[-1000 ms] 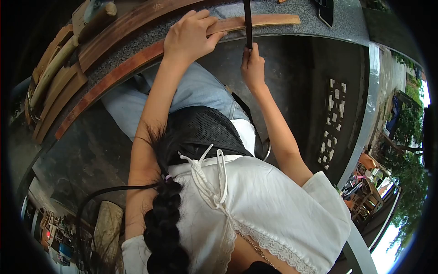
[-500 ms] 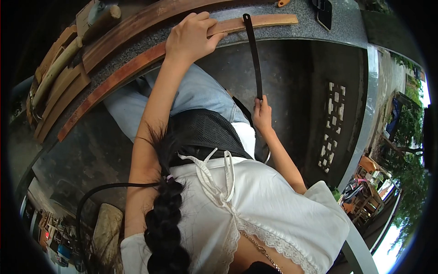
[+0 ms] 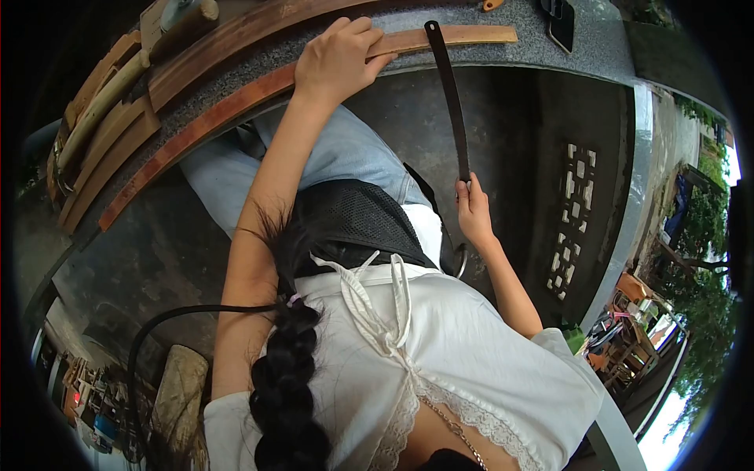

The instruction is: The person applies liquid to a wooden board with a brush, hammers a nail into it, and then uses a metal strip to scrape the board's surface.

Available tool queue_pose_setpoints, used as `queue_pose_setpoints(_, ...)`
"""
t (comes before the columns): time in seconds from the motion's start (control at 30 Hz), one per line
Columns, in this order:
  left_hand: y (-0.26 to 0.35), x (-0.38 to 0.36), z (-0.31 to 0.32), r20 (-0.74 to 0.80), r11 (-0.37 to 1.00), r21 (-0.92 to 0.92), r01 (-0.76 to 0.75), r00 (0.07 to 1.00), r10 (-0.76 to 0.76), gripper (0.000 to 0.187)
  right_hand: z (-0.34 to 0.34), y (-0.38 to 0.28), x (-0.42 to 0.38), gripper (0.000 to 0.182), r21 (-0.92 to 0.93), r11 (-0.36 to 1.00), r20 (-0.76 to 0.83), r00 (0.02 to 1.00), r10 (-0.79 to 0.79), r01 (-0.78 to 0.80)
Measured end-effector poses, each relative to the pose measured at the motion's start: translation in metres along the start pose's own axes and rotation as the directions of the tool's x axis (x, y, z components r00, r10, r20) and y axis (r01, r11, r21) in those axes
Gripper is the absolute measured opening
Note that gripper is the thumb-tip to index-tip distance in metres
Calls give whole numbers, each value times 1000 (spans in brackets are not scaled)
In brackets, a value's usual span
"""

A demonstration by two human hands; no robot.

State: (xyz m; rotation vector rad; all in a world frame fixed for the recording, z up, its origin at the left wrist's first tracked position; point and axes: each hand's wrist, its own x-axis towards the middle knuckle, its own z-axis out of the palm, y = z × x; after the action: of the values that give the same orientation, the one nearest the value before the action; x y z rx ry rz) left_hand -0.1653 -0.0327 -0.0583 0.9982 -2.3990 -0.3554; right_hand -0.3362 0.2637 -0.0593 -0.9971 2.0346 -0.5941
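My left hand [image 3: 334,63] is closed over a long, narrow wooden strip [image 3: 212,118], pressing it along the edge of a grey speckled stone bench top [image 3: 542,56]. The strip is reddish on one side of the hand and paler towards its free end. My right hand [image 3: 474,210] grips the lower end of a narrow dark saw [image 3: 452,106]; its handle is hidden in my fingers. The blade has a hole at its tip and lies across the pale part of the strip, to the right of my left hand.
A phone [image 3: 561,27] lies on the bench at the right, with a small orange object [image 3: 492,5] nearby. Curved wooden pieces [image 3: 118,161] and a wooden mallet-like tool [image 3: 184,27] are at the left. A perforated block panel [image 3: 573,224] stands beyond my right hand.
My right hand has moved right and slightly down, tilting the saw further. The blade's crossing point on the strip has shifted slightly right. My left hand still holds the strip, a little further right.
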Motion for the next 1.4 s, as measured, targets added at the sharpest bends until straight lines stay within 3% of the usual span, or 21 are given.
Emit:
queue_pose_setpoints(0.17, 0, -1, -1, -1, 1000, 22, -5, 1000, 5, 34, -5, -20, -12, 27, 21, 999, 8, 999, 39, -40)
queue_pose_setpoints(0.3, 2, -1, -2, -1, 999, 34, 0, 1000, 0, 35, -47, -43, -16, 23, 347, 916, 254, 960, 117, -204)
queue_pose_setpoints(0.37, 1, -1, -2, -4, 999, 32, -2, 1000, 2, 35, -83, -43, -17, 23, 345, 907, 312, 940, 134, -244)
queue_pose_setpoints(0.43, 0, -1, -2, 1, 1000, 18, 2, 1000, -2, 36, -108, -51, -20, 22, 385, 895, 292, 950, 113, -225)
queue_pose_setpoints(0.5, 2, -1, -1, -9, 1000, 8, 5, 1000, -5, 36, -106, -61, -17, 25, 496, 861, 127, 990, 58, -114)
queue_pose_setpoints(0.63, 0, 0, -2, -4, 1000, 6, 2, 1000, -2, 35, -63, -83, 19, 24, 788, 577, -197, 976, -95, 215)
queue_pose_setpoints(0.7, -1, 1, -1, 35, 1000, 10, 5, 999, -6, 36, -42, -105, 38, 22, 903, 353, -244, 969, -51, 246)
queue_pose_setpoints(0.83, -1, 2, -2, 20, 999, 40, -24, 1000, 23, 33, -20, -111, 68, 21, 970, 166, -197, 976, 94, 180)
queue_pose_setpoints(1.1, -2, 3, -1, 5, 999, 23, -42, 999, 42, 37, -9, -110, 78, 22, 969, 156, -225, 948, 224, 193)
queue_pose_setpoints(1.33, -2, 2, -1, -8, 998, 32, -50, 999, 50, 37, 0, -105, 81, 21, 962, 214, -219, 948, 232, 170)
queue_pose_setpoints(1.4, -2, 3, -1, -8, 998, 41, -48, 999, 49, 37, 5, -102, 84, 22, 936, 313, -212, 967, 139, 160)
